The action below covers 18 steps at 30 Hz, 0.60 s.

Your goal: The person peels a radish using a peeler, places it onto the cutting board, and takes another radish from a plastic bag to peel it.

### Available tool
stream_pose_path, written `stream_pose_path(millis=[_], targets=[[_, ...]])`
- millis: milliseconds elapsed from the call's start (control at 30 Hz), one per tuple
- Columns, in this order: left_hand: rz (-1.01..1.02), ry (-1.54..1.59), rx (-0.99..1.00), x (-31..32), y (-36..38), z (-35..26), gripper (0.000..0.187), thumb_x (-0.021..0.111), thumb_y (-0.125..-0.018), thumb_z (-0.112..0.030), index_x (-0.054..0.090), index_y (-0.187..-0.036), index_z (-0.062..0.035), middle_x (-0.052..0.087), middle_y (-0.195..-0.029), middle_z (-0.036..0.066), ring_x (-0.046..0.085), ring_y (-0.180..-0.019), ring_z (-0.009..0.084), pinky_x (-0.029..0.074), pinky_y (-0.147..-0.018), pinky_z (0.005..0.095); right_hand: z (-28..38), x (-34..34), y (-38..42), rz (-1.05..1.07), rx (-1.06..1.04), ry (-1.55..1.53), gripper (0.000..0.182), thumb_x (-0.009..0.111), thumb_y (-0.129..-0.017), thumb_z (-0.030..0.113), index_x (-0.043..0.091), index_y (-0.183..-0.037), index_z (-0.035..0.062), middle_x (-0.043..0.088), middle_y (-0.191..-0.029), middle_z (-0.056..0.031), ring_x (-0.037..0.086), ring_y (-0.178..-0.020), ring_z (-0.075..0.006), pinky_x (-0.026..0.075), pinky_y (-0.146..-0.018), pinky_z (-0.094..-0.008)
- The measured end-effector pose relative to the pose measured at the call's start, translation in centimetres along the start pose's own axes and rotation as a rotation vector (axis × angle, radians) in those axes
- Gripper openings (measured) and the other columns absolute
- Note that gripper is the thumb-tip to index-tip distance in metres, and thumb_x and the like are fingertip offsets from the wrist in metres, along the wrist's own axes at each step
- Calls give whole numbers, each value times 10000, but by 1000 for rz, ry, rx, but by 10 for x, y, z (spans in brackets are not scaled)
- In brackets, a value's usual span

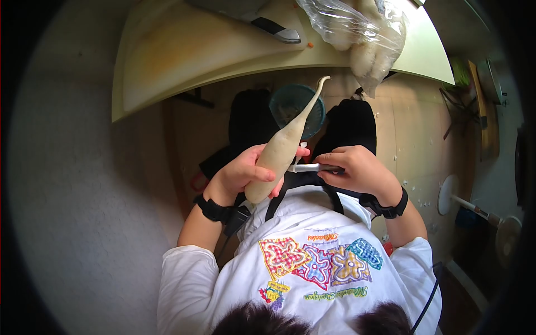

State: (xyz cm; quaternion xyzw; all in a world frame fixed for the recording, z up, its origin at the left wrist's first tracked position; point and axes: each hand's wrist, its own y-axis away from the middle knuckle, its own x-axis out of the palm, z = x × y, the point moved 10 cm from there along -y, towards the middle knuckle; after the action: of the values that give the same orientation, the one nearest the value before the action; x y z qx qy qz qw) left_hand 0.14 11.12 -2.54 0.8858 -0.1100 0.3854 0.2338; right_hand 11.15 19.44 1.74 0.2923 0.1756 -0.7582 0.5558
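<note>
A long white radish (279, 149) with a thin curved root tip lies in my left hand (249, 169), whose thumb rests across its thick end. The tip points up and away toward the table. My right hand (354, 168) is closed around the dark handle of a peeler (312, 167), whose light metal part reaches the side of the radish. Small pale scraps cling near that end of the tool. Below the root tip, between my knees, a teal basket (320, 118) stands on the floor with bits inside.
On the table (234, 61) ahead lie a knife with a black handle (276, 30) and a clear plastic bag of white radishes (373, 50). White scraps dot the tiled floor (410, 131). A white fan (474, 206) stands at the right.
</note>
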Motion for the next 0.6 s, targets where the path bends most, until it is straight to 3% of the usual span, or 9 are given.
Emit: stream_pose_path(millis=[100, 267, 400, 467, 500, 533, 600], targets=[[58, 3, 42, 0, 2, -4, 791, 760, -745, -191, 433, -1417, 66, 534, -1393, 145, 673, -666, 191, 561, -623, 317, -3, 1, 1, -2, -11, 24, 215, 733, -814, 206, 716, -981, 72, 643, -717, -104, 645, -657, -286, 505, -585, -380], [17, 18, 77, 1, 4, -16, 810, 775, -732, -186, 424, -1415, 74, 548, -1361, 138, 671, -676, 182, 567, -628, 318, -25, 4, 10, -2, 71, 38, 190, 713, -818, 201, 705, -942, 58, 643, -704, -121, 639, -660, -316, 509, -603, -406], [-32, -73, 110, 2, 2, -23, 895, 803, -677, -264, 428, -1401, 106, 546, -1359, 205, 661, -643, 175, 539, -565, 295, -63, 4, 21, 65, 240, 17, 204, 711, -836, 184, 690, -943, 12, 642, -706, -150, 622, -639, -343, 494, -595, -402], [-40, -87, 72, -4, 0, -16, 871, 785, -673, -211, 431, -1414, 79, 522, -1395, 199, 663, -655, 176, 554, -596, 298, -76, -10, 25, 16, 414, 29, 225, 701, -855, 203, 650, -877, -14, 583, -643, -155, 564, -567, -317, 443, -555, -384], [-41, -89, 73, -5, 0, -15, 871, 785, -673, -211, 431, -1414, 79, 522, -1395, 199, 663, -655, 176, 554, -596, 298, -75, -17, 26, -4, 451, -25, 231, 692, -876, 185, 606, -823, -22, 507, -593, -115, 500, -520, -209, 378, -518, -354], [-53, -94, 78, -7, -1, -14, 842, 775, -678, -169, 438, -1416, 58, 533, -1386, 190, 663, -655, 177, 559, -603, 306, -79, -21, 29, -101, 410, -159, 271, 707, -891, 230, 617, -768, 5, 491, -559, -83, 433, -494, -168, 330, -489, -326], [-59, -100, 78, -6, -3, -13, 818, 765, -682, -126, 446, -1419, 37, 544, -1378, 182, 663, -654, 177, 565, -611, 313, -98, -20, 36, -251, 379, -533, 277, 686, -930, 211, 614, -751, 12, 479, -555, 21, 416, -527, -71, 317, -491, -273]])
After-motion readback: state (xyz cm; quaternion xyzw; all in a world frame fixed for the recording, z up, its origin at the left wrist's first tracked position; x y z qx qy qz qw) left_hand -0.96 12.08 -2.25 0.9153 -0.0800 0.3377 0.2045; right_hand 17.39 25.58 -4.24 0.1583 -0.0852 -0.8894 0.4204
